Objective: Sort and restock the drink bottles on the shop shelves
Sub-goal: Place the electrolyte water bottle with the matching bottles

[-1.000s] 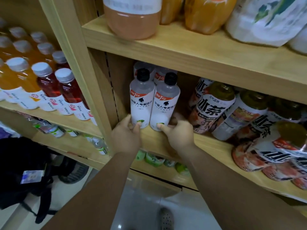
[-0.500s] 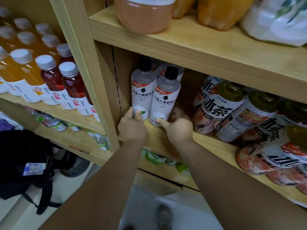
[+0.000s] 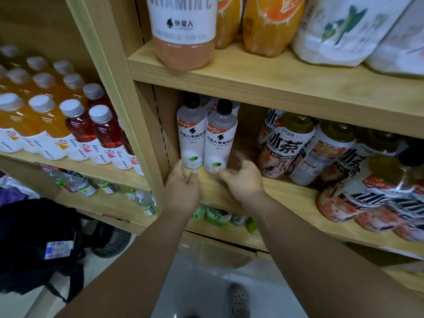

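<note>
Nearest, a perforated shoe (image 3: pixel 238 300) stands on the pale floor, with a black bag (image 3: pixel 34 237) off to the left. Both forearms reach up and forward to the middle shelf (image 3: pixel 286 203). The left hand (image 3: pixel 182 191) pinches the foot of the left bottle (image 3: pixel 191 138), fingers on its left flank and thumb at its front. The right hand (image 3: pixel 244 183) has its thumb tip touching the foot of the right bottle (image 3: pixel 220 143), but its fingers are blurred to the right, so I cannot tell whether it grips. Each bottle stands directly ahead of and above its hand, long axis upright, the two touching side by side at the shelf's left end against the wooden upright (image 3: pixel 128 111). More of the same kind (image 3: pixel 234 109) stand behind them, so a push backward probably has little room. To the right, past a bare gap, the tea bottles (image 3: pixel 286 145) lean and lie tumbled. The upper shelf board (image 3: pixel 252 88) sits close over the black caps, limiting any straight lift.
</note>
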Tool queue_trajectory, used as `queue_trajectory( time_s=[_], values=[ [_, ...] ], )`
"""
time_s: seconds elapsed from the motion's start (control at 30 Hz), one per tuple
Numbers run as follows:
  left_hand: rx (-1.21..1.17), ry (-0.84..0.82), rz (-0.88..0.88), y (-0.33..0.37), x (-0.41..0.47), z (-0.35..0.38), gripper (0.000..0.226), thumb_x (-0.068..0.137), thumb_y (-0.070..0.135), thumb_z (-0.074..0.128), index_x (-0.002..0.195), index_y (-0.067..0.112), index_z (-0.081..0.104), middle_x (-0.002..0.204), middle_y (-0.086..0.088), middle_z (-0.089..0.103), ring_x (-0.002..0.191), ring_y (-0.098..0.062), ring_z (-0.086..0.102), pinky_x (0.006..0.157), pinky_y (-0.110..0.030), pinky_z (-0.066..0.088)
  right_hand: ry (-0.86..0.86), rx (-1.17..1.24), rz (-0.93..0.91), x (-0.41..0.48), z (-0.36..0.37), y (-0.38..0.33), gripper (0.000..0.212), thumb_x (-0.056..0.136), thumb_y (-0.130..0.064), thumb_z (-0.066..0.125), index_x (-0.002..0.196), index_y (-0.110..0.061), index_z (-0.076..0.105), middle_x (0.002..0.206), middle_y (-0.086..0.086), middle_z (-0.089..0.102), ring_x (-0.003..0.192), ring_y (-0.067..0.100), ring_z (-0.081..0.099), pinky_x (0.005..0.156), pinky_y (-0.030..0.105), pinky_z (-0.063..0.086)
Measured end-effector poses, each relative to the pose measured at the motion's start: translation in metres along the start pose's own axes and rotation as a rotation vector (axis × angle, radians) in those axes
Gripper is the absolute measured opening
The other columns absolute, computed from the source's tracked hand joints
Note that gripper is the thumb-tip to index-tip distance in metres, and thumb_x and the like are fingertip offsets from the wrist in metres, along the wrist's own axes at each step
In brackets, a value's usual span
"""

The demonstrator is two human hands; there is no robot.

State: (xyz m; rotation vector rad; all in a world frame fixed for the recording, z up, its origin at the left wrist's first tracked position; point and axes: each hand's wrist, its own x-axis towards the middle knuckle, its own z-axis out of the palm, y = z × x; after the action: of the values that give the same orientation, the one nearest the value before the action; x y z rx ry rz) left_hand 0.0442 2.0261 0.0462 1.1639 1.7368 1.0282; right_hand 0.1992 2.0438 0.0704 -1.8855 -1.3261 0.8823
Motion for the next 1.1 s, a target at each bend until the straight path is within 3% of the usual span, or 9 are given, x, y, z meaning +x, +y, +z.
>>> queue_trajectory(
  time_s=[0.07, 0.17, 0.27, 0.4, 0.53, 0.73, 0.9, 1.0, 1.1],
  values=[
    [0.006, 0.000, 0.034, 0.003, -0.015, -0.008, 0.049, 0.100, 0.038, 0.056, 0.147, 0.029, 0.049, 0.140, -0.004, 0.058, 0.123, -0.020, 0.058, 0.109, -0.045, 0.045, 0.027, 0.059, -0.001, -0.018, -0.014, 0.004, 0.079, 0.082, -0.044, 0.082, 0.148, -0.018, 0.047, 0.123, 0.000, 0.068, 0.116, 0.017, 0.064, 0.097, 0.029, 0.049],
    [0.018, -0.019, 0.129, 0.017, -0.040, -0.014, 0.032, 0.097, 0.038, 0.064, 0.128, 0.034, 0.062, 0.126, 0.005, 0.063, 0.107, -0.012, 0.063, 0.098, -0.040, 0.052, 0.111, 0.117, 0.012, -0.052, -0.050, 0.007, 0.056, 0.088, -0.039, 0.078, 0.137, -0.022, 0.057, 0.120, -0.012, 0.057, 0.102, 0.005, 0.056, 0.090, 0.023, 0.042],
    [-0.011, -0.108, 0.231, 0.046, -0.065, -0.008, 0.019, 0.096, 0.035, 0.066, 0.115, 0.033, 0.065, 0.108, 0.005, 0.068, 0.096, -0.014, 0.066, 0.081, -0.033, 0.052, 0.268, 0.156, -0.023, -0.086, -0.098, 0.013, 0.038, 0.089, -0.036, 0.077, 0.123, -0.022, 0.067, 0.111, -0.014, 0.065, 0.089, -0.009, 0.060, 0.088, 0.019, 0.049],
    [-0.055, -0.226, 0.349, 0.094, -0.100, 0.013, 0.012, 0.095, 0.032, 0.067, 0.107, 0.033, 0.068, 0.096, 0.008, 0.068, 0.091, -0.002, 0.063, 0.080, -0.030, 0.049, 0.513, 0.150, -0.073, -0.119, -0.174, 0.014, 0.026, 0.089, -0.038, 0.076, 0.110, -0.023, 0.071, 0.099, -0.011, 0.071, 0.091, 0.001, 0.066, 0.081, 0.025, 0.055],
    [-0.123, -0.351, 0.539, 0.149, -0.145, 0.039, 0.011, 0.096, 0.024, 0.067, 0.105, 0.030, 0.069, 0.102, 0.001, 0.067, 0.086, -0.002, 0.063, 0.071, -0.009, 0.045, 0.749, 0.141, -0.179, -0.152, -0.254, 0.004, 0.013, 0.091, -0.030, 0.075, 0.099, -0.020, 0.073, 0.090, -0.010, 0.071, 0.083, -0.002, 0.064, 0.071, 0.008, 0.044],
    [-0.167, -0.364, 0.814, 0.236, -0.199, 0.088, 0.018, 0.095, 0.022, 0.068, 0.102, 0.038, 0.065, 0.097, 0.008, 0.065, 0.077, 0.002, 0.061, 0.067, -0.007, 0.043, 0.984, 0.242, -0.300, -0.162, -0.355, 0.015, 0.022, 0.091, -0.037, 0.074, 0.107, -0.024, 0.071, 0.105, -0.002, 0.070, 0.096, 0.008, 0.067, 0.086, 0.031, 0.055],
    [-0.214, -0.361, 0.874, 0.298, -0.234, 0.146, 0.017, 0.095, 0.025, 0.068, 0.107, 0.037, 0.064, 0.099, 0.010, 0.065, 0.080, -0.001, 0.061, 0.068, -0.010, 0.045, 0.907, 0.228, -0.329, -0.156, -0.430, 0.031, 0.036, 0.092, -0.037, 0.073, 0.125, -0.026, 0.065, 0.124, -0.005, 0.065, 0.108, -0.002, 0.060, 0.085, 0.014, 0.048],
    [-0.129, -0.362, 0.882, 0.327, -0.242, 0.178, 0.027, 0.095, 0.032, 0.067, 0.120, 0.037, 0.058, 0.114, 0.019, 0.061, 0.097, 0.000, 0.059, 0.072, -0.012, 0.043, 0.773, 0.216, -0.359, -0.147, -0.453, 0.038, 0.048, 0.092, -0.037, 0.073, 0.137, -0.027, 0.057, 0.135, -0.007, 0.061, 0.120, 0.004, 0.058, 0.096, 0.018, 0.046],
    [-0.029, -0.349, 0.858, 0.352, -0.249, 0.211, 0.041, 0.095, 0.040, 0.066, 0.133, 0.036, 0.052, 0.121, 0.018, 0.058, 0.099, 0.000, 0.059, 0.082, -0.023, 0.050, 0.636, 0.215, -0.411, -0.134, -0.472, 0.045, 0.052, 0.099, -0.032, 0.065, 0.147, -0.027, 0.048, 0.142, -0.010, 0.055, 0.128, 0.005, 0.055, 0.102, 0.019, 0.048]
  ],
)
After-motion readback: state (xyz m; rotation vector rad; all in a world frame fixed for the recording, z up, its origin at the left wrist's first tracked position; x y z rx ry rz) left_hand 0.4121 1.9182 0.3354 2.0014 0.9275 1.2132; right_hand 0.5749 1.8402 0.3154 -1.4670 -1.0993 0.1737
